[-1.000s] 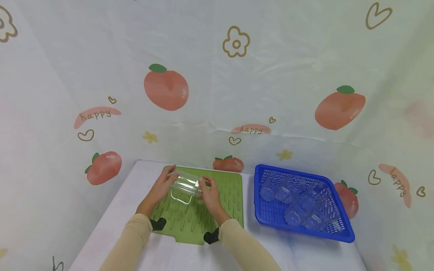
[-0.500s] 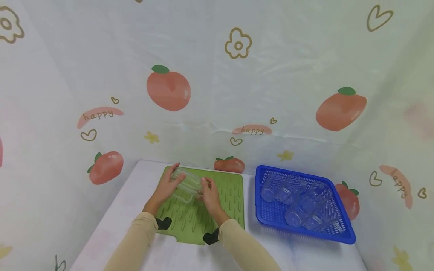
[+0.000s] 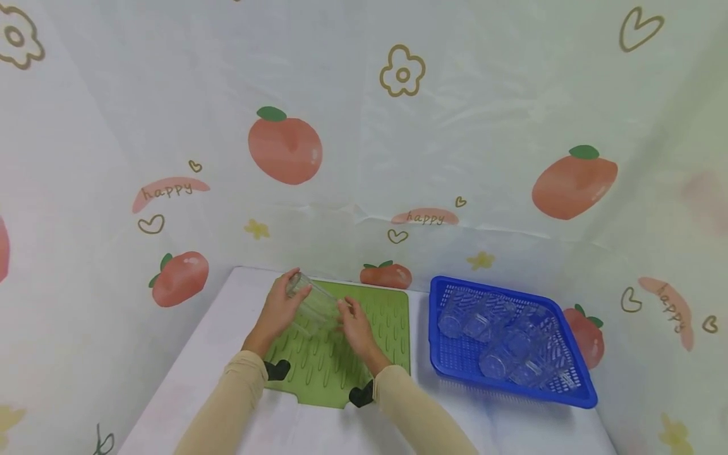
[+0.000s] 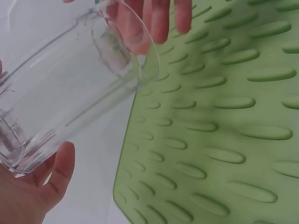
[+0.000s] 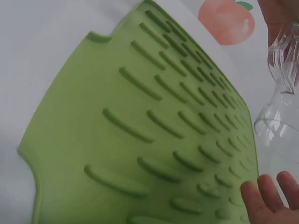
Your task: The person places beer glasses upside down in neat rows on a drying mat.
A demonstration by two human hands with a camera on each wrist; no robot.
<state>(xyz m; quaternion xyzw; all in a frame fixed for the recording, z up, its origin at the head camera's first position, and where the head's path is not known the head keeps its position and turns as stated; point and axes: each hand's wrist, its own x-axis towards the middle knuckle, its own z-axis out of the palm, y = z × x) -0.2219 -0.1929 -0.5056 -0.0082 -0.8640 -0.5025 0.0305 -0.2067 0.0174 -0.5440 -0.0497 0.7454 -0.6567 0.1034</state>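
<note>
A clear glass mug (image 3: 321, 302) is held tilted above the green ridged mat (image 3: 318, 382). My left hand (image 3: 277, 311) grips one end of it, with thumb and fingers on either side. In the left wrist view that end is the thick base, and the left hand (image 4: 42, 189) lies under it. Around the open rim is my right hand (image 3: 358, 328), fingers on the far side. The left wrist view shows its fingers (image 4: 159, 21) fairly straight at the rim, partly seen through the glass. In the head view the handle is faint against the mat.
Right of the mat stands a blue plastic basket (image 3: 500, 285) with several clear glass mugs (image 3: 497, 363) lying in it. The white tabletop (image 3: 318, 433) backs onto a white cloth (image 3: 341, 240) printed with fruit, hearts and flowers.
Both hands stay on the mug. It has turned between them: its left end sits slightly higher, and its handle, clear at first below the mug, is now fainter. The basket is unchanged.
</note>
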